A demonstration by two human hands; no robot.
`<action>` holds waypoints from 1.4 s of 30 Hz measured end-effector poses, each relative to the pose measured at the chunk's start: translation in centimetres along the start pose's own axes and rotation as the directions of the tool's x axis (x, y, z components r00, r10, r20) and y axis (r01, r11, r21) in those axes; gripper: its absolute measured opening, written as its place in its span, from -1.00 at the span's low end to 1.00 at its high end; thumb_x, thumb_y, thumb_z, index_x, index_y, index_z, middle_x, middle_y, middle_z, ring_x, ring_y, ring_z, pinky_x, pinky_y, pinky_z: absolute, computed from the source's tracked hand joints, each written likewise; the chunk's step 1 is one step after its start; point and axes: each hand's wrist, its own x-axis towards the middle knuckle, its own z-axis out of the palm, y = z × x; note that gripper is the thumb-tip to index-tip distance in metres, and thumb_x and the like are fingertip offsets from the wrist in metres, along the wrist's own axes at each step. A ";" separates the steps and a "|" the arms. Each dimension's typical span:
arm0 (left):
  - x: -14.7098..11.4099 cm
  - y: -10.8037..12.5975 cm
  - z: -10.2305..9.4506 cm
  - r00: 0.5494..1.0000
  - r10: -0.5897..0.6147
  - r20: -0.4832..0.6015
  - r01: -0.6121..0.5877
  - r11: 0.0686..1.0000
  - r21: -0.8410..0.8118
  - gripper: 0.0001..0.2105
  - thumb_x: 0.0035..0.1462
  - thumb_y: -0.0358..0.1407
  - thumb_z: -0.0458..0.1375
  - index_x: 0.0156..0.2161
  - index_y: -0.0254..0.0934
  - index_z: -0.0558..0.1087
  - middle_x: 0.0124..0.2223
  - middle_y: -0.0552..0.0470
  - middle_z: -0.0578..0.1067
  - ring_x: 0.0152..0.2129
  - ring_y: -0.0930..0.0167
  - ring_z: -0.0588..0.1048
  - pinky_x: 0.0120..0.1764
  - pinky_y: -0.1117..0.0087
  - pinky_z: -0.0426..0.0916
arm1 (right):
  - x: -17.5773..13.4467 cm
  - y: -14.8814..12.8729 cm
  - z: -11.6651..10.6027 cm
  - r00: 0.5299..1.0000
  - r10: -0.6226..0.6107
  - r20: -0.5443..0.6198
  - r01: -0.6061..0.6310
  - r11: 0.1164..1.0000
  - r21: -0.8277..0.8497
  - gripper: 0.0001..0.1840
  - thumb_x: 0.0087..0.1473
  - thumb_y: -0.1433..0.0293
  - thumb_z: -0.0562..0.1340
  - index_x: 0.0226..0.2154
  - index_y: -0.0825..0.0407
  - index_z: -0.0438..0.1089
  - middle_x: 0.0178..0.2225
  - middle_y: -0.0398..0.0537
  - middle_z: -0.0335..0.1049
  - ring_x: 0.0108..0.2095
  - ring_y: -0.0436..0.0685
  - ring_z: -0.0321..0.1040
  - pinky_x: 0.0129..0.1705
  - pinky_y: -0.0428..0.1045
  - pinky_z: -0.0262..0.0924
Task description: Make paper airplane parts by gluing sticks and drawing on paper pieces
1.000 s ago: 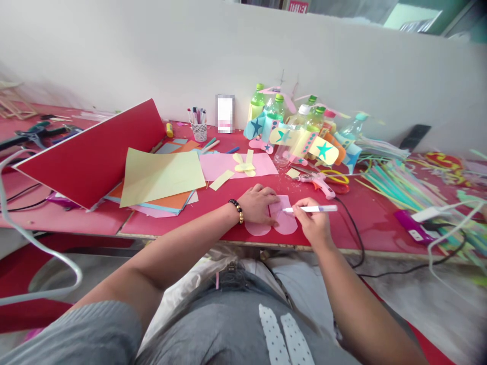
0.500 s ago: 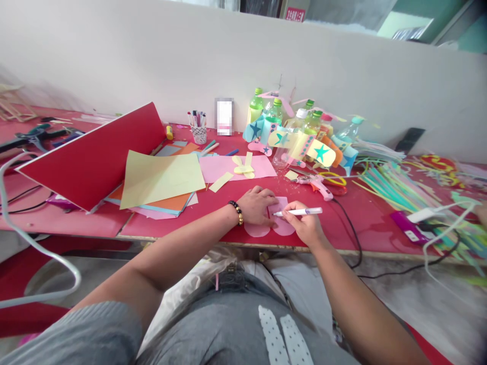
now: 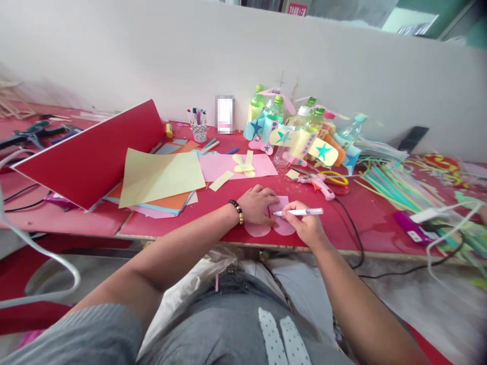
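Note:
Pink paper cutouts with rounded ends (image 3: 283, 227) lie at the front edge of the red table (image 3: 213, 223). Across them rests my left hand (image 3: 259, 205), its fingers spread and pressing the paper flat. My right hand (image 3: 304, 225) grips a white marker pen (image 3: 306, 212), held nearly level, with its tip on or just above the pink paper beside my left fingers. Behind my hands, a yellow paper flower shape (image 3: 244, 165) and a yellow strip (image 3: 221, 180) lie on and by a pink sheet (image 3: 216, 167).
Yellow and coloured sheets (image 3: 163, 177) and a standing red board (image 3: 99, 152) occupy the left. A pink glue gun (image 3: 319, 183), its cord trailing, lies right of my hands. Decorated bottles (image 3: 304, 134), a pen cup (image 3: 199, 132), a purple power strip (image 3: 413, 228) and coloured strips (image 3: 395, 187) stand or lie around.
The camera view has shifted slightly. Both hands and the marker pen stay in practically the same place on the pink paper.

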 end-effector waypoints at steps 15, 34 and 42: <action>0.1 -0.2 0.3 1.000 0.008 -0.004 -0.008 1.000 -0.003 -0.24 -0.09 0.24 0.20 0.15 -0.17 0.35 0.16 -0.02 0.33 0.01 0.14 0.24 0.10 0.20 0.14 | 0.2 0.1 0.1 1.000 -0.008 -0.024 0.008 1.000 -0.022 -0.82 0.13 0.24 0.21 -0.40 -0.01 0.38 -0.48 -0.13 0.46 -0.46 0.07 0.39 -0.38 -0.06 0.23; 0.0 -0.2 0.1 1.000 0.002 0.018 -0.002 1.000 0.005 -0.24 -0.07 0.25 0.17 0.16 -0.15 0.34 0.17 -0.02 0.32 0.03 0.14 0.23 0.12 0.18 0.13 | 0.0 0.9 -0.5 0.882 0.133 -0.452 -0.198 0.975 -0.101 -0.84 0.01 0.31 0.23 -0.54 0.00 0.34 -0.67 -0.21 0.31 -0.60 0.06 0.25 -0.49 -0.05 0.07; 0.0 -0.2 0.2 1.000 -0.004 0.024 0.004 1.000 0.001 -0.25 -0.07 0.25 0.17 0.16 -0.13 0.33 0.18 -0.02 0.30 0.04 0.15 0.22 0.11 0.18 0.12 | -0.1 0.7 -0.4 0.915 0.115 -0.386 -0.162 0.983 -0.091 -0.84 0.05 0.29 0.21 -0.49 0.00 0.34 -0.63 -0.19 0.34 -0.58 0.07 0.28 -0.47 -0.05 0.11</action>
